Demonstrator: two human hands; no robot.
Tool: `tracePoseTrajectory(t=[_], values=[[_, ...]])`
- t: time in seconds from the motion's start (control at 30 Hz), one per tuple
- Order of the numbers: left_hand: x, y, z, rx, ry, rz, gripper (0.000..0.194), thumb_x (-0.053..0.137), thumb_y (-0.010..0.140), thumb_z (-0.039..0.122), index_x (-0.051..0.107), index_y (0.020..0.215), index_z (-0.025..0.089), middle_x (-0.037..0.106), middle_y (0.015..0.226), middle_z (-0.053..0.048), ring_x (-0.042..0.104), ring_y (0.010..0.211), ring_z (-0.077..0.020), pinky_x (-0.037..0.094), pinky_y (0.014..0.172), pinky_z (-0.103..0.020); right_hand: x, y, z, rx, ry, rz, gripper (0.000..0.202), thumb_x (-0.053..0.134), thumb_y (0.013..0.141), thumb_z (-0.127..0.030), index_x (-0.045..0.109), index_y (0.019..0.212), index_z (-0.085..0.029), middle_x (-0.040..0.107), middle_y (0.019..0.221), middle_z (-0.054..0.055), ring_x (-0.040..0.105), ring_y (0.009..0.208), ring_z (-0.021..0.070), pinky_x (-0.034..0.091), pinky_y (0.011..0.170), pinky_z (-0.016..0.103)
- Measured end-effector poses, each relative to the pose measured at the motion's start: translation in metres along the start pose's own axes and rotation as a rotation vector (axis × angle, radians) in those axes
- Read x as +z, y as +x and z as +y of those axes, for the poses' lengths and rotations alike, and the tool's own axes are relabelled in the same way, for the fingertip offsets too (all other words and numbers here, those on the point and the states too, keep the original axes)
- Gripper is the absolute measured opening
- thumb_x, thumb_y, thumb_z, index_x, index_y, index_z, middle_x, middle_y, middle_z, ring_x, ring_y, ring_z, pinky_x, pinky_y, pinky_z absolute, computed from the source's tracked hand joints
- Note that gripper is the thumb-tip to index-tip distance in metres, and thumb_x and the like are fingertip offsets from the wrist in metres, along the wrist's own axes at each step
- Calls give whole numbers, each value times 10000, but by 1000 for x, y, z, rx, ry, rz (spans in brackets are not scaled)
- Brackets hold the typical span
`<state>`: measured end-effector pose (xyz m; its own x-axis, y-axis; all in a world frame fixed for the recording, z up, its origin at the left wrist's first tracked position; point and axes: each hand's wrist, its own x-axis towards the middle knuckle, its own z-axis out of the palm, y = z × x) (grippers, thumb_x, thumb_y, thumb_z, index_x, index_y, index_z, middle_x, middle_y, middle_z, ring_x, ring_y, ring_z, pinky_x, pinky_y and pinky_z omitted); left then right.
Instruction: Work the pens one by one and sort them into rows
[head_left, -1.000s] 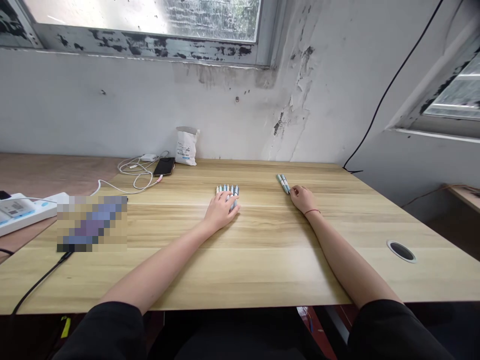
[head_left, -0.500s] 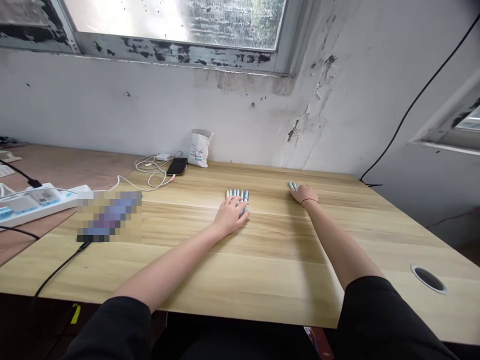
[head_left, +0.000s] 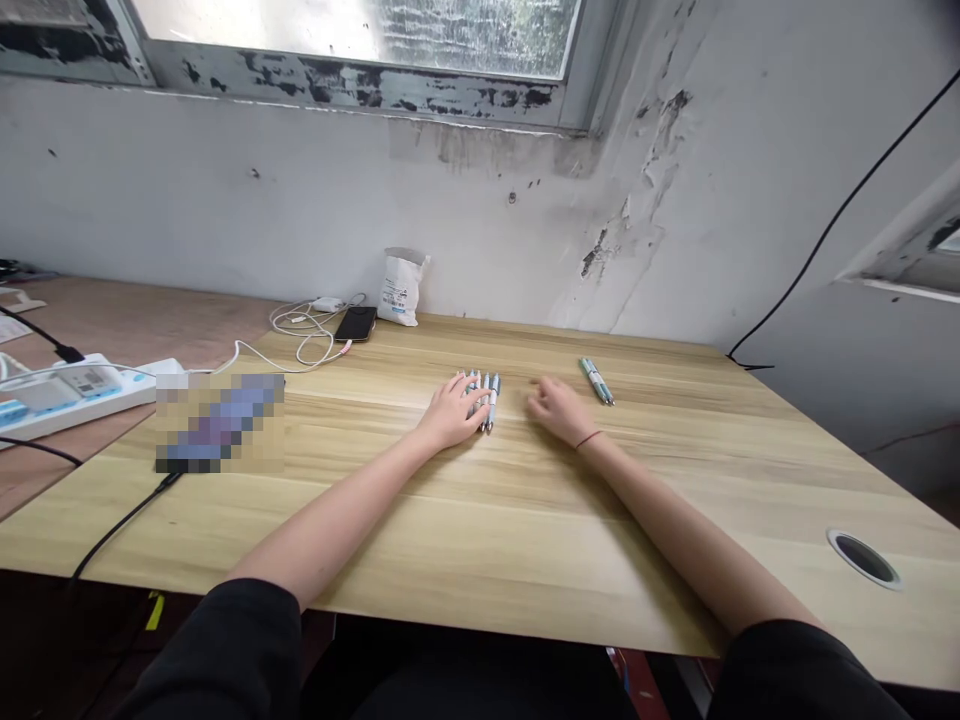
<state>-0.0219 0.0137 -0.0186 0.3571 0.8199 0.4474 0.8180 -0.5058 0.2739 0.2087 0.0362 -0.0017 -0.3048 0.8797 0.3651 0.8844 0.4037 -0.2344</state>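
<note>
Several slim pens (head_left: 494, 388) lie side by side in a row on the wooden table. My left hand (head_left: 450, 412) rests over them with its fingers spread, covering most of the row; the pens at its right edge show best. Just right of that row, my right hand (head_left: 559, 408) is over the table, fingers curled in and slightly blurred, with no object visible in them. Beyond it, to the right, two greenish pens with white labels (head_left: 597, 381) lie together at a slant, apart from both hands.
A dark phone (head_left: 355, 324) with a white cable and a white paper bag (head_left: 403, 287) are at the back by the wall. A pixelated device (head_left: 221, 425) and a white power strip (head_left: 97, 395) sit left. A round cable hole (head_left: 864, 558) is at right.
My right hand has let go of the two pens at the right and moved left, nearer the row. My left hand stays over the row. The view has shifted slightly.
</note>
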Motion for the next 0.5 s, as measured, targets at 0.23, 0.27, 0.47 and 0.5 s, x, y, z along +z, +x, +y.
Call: tracePoseTrajectory(t=[0.23, 0.27, 0.47, 0.5], values=[[2, 3, -8, 56, -44, -105, 357, 389, 902, 374, 539, 1202, 251, 446, 1319, -46, 324, 1279, -256, 280, 1088, -427, 8, -9, -65, -239, 244, -163, 374, 443, 882, -444, 507, 1117, -160, 611, 922, 86, 562, 803, 175, 407, 693, 270], [2, 3, -8, 58, -48, -101, 352, 390, 902, 365, 545, 1194, 244, 447, 1315, -51, 325, 1277, -255, 276, 1091, -424, 8, -7, -64, -232, 241, -176, 364, 454, 874, -452, 517, 1083, -159, 614, 915, 85, 561, 795, 175, 403, 684, 268], [4, 3, -11, 95, -60, -76, 330, 402, 899, 331, 557, 1188, 298, 459, 1287, -31, 359, 1251, -222, 285, 1086, -419, 3, -6, -57, -236, 169, -273, 177, 422, 877, -300, 541, 937, -183, 631, 860, 50, 545, 723, 151, 357, 625, 232], [4, 3, -11, 98, -60, -80, 324, 395, 903, 345, 571, 1172, 301, 455, 1291, -28, 352, 1256, -223, 278, 1089, -419, 2, -8, -56, -198, 131, -296, 158, 420, 865, -269, 544, 914, -183, 631, 813, 43, 537, 687, 147, 339, 600, 228]])
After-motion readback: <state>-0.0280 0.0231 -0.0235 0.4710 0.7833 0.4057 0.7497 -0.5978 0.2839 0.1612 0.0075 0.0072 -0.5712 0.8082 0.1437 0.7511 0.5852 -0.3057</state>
